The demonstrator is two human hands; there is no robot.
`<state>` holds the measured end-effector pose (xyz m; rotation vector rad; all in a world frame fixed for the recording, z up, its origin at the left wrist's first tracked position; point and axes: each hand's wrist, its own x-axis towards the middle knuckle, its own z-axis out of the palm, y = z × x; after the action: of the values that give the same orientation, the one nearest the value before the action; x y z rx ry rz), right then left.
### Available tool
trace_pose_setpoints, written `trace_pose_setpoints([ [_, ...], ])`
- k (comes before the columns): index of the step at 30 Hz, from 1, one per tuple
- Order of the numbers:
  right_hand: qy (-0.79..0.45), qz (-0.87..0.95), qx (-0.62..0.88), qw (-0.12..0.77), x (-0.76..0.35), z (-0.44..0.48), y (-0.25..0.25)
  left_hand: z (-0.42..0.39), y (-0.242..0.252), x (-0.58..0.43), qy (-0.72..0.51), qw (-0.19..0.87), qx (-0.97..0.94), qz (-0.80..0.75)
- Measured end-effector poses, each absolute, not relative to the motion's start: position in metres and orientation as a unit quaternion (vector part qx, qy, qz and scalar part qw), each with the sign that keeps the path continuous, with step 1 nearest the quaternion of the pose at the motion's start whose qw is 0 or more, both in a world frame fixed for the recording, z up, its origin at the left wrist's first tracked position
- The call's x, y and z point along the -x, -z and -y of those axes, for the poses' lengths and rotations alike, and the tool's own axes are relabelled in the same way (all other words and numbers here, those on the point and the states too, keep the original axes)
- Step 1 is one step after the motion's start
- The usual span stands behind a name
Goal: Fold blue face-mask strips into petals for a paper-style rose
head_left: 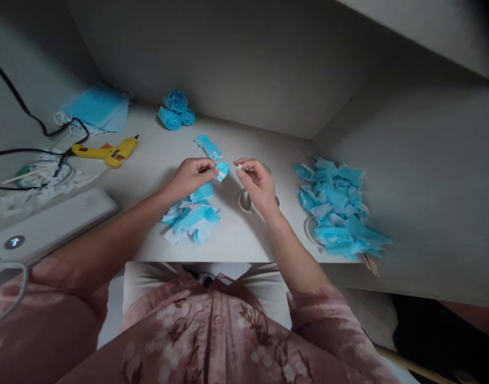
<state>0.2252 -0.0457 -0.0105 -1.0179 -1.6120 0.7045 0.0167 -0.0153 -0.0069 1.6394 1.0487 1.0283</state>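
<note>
My left hand [192, 176] pinches a small blue fabric piece [222, 170] above the white desk [236, 240]. My right hand [258, 184] is closed in a pinch on a tiny white bit [240, 167], a short gap from the blue piece. Under my left wrist lies a loose heap of blue and white scraps [192, 216]. Another blue piece [207, 146] lies just beyond my hands. A white loop of elastic [244, 201] rests on the desk under my right hand.
A big pile of cut blue pieces [336, 208] with wooden sticks [371, 264] lies at the right. Three blue fabric roses [175, 109] sit at the back. A yellow glue gun [108, 152], black cables [36, 122], blue masks [96, 106] and a white device [48, 224] fill the left.
</note>
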Motion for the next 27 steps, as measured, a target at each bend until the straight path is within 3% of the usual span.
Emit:
trace_pose_setpoints([
  [6, -0.260, 0.666, 0.477, 0.512, -0.228, 0.046, 0.012, 0.015, 0.007, -0.017, -0.396, 0.455, -0.677, -0.422],
  [18, -0.152, 0.770, 0.437, 0.439, -0.226, 0.055, 0.003, 0.024, -0.002, -0.018, -0.367, 0.413, -0.718, -0.424],
  [27, -0.184, 0.774, 0.453, 0.402, -0.228, 0.058, 0.003, 0.024, -0.003, -0.018, -0.367, 0.409, -0.722, -0.421],
])
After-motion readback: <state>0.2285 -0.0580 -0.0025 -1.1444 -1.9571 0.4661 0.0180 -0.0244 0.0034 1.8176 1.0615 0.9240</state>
